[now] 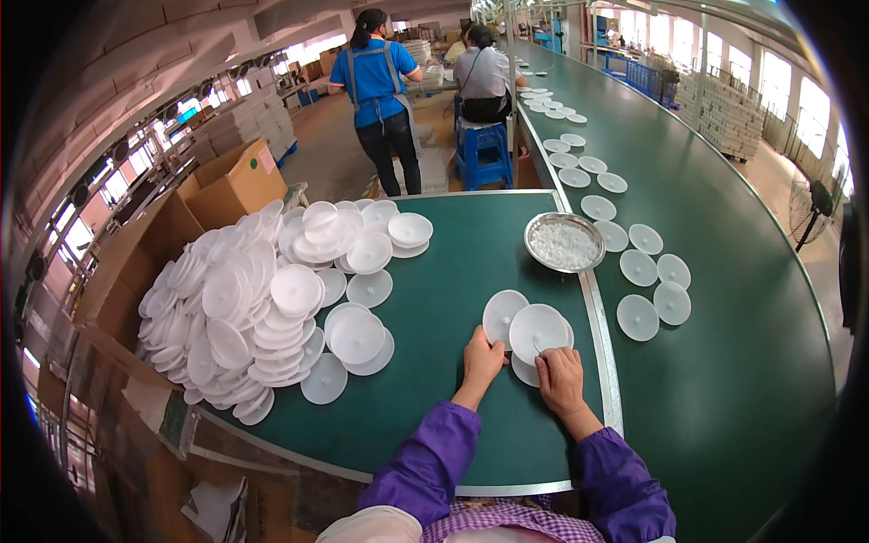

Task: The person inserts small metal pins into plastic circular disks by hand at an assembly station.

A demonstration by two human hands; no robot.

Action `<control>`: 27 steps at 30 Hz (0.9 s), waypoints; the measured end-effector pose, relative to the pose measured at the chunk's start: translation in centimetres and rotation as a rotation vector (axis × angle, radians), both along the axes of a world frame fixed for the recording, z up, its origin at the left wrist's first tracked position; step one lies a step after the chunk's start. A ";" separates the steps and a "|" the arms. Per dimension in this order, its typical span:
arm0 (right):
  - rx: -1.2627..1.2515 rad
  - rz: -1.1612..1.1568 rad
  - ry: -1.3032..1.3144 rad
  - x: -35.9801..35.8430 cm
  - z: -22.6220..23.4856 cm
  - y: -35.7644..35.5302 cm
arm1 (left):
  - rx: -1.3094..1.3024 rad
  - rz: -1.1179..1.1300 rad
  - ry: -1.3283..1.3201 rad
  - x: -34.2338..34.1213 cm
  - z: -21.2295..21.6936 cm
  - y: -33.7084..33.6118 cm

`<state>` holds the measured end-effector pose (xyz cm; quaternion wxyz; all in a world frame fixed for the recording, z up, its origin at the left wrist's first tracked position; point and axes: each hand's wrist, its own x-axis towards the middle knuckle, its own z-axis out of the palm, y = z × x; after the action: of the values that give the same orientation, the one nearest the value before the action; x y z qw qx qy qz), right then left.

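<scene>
Several translucent white plastic discs lie in front of me on the green table, overlapping. My left hand is closed at the lower left edge of the top disc, its thumb and fingers at the rim. Another disc shows behind it, and more rims show below and to the right. My right hand is closed in a pinch over the top disc, near its middle. A thin, dark sliver shows at its fingertips, too small to name. Beyond my hands stands a metal bowl holding small white pieces.
A large heap of discs spreads over the table's left side, beside a cardboard box. To the right, a green conveyor belt carries more discs. Farther off, one person stands and another sits on a blue stool.
</scene>
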<state>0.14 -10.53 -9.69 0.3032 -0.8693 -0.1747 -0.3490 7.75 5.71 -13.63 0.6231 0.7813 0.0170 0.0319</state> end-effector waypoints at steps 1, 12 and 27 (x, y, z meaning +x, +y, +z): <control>-0.002 0.000 0.004 -0.1 0.0 0.0 | -0.002 0.000 0.004 -0.1 -0.1 -0.1; -0.021 -0.076 0.030 0.2 -0.1 0.0 | 0.081 0.047 -0.058 -0.6 0.7 -0.6; -0.052 -0.072 0.058 0.1 -0.2 0.1 | 0.113 0.081 -0.128 -0.4 -0.6 -0.8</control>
<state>0.23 -10.41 -9.91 0.2728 -0.8924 -0.1432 -0.3296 7.35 4.90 -14.23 0.5761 0.8102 0.0069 0.1080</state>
